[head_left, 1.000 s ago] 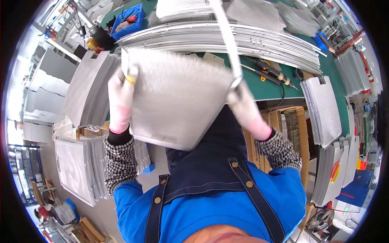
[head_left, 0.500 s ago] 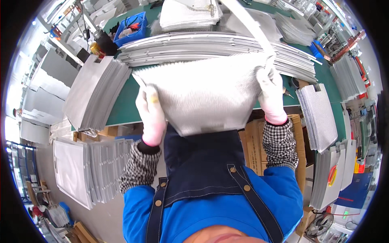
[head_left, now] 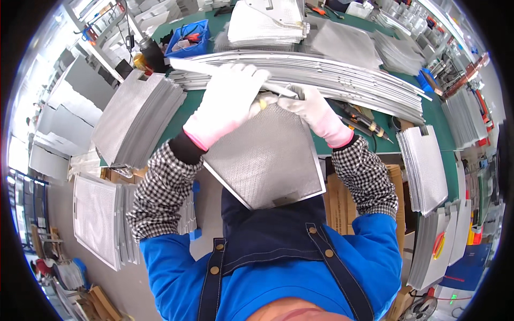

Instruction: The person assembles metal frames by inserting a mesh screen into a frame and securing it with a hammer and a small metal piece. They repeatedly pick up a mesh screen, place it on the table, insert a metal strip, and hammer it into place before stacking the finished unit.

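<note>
A silver mesh panel (head_left: 262, 155) with thin pale framed edges lies tilted toward me, its near edge against my apron. Across its far edge runs a pale metal strip (head_left: 193, 66), its free end pointing to the left. My left hand (head_left: 227, 101), in a white glove with a pink cuff, is closed over the strip, fingers curled. Gloved the same way, my right hand (head_left: 313, 109) pinches the strip's other end near the panel's far right corner. The fingers partly hide where strip and panel meet.
Long metal strips (head_left: 321, 72) lie piled across the green table (head_left: 195, 101) beyond the panel. Mesh panel stacks stand at left (head_left: 131, 115) and right (head_left: 423, 168). A power screwdriver (head_left: 369, 122) lies right of my right hand. A blue bin (head_left: 188, 40) sits far left.
The panel has come down and its near edge is lower. Both hands have moved from its sides to its far edge. The strip has swung from pointing away to pointing left.
</note>
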A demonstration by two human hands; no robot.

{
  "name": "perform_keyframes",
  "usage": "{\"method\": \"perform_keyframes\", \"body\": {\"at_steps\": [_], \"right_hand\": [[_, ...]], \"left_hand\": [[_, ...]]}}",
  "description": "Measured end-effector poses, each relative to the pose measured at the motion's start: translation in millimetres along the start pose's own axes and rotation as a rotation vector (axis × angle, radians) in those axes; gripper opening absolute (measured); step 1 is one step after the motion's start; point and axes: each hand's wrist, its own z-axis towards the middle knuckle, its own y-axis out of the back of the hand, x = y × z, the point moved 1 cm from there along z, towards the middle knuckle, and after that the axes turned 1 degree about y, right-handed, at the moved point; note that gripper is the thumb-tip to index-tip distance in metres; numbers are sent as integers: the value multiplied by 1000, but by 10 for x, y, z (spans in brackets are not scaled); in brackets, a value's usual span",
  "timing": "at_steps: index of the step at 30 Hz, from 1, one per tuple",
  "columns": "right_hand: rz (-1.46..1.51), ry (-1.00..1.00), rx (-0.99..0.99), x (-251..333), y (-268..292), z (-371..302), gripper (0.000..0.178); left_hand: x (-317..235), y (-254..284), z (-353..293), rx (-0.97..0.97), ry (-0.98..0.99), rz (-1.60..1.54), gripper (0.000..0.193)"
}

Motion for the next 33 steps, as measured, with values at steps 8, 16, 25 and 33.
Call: {"method": "perform_keyframes", "body": {"at_steps": [8,16,25,33], "right_hand": [[-360,156,249,56,224,31,38],[-624,-148,451,168,836,-202,30],[-769,250,327,98,139,-69,26],[-686,265,240,-130,145,-99,21]], "left_hand": [[17,-371,-278,405,342,-656,32],[141,-261,-300,554,197,-484,33],[-6,-476,-75,560,117,-681,32],[56,-561,-477,313,269,-862,49]]}}
